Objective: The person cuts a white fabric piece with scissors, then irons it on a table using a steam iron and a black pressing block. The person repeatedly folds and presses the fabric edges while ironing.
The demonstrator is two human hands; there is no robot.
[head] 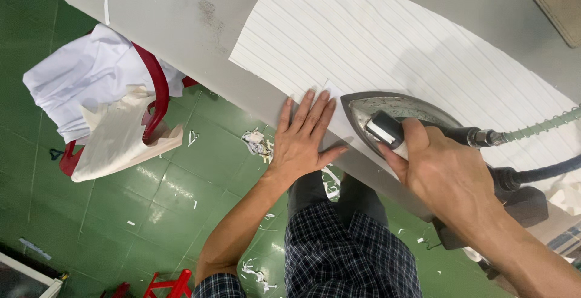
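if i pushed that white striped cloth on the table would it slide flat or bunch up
Probably bunch: the striped cloth looks thin and limp, lying flat on the table. The left hand presses its edge flat, which suggests it shifts easily. It likely weighs little; the iron under the right hand pins it.

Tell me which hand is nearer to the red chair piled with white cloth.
Left. The left hand lies flat at the table's edge, with green floor between it and the red chair. The right hand grips the iron, farther from the chair, beyond the left hand.
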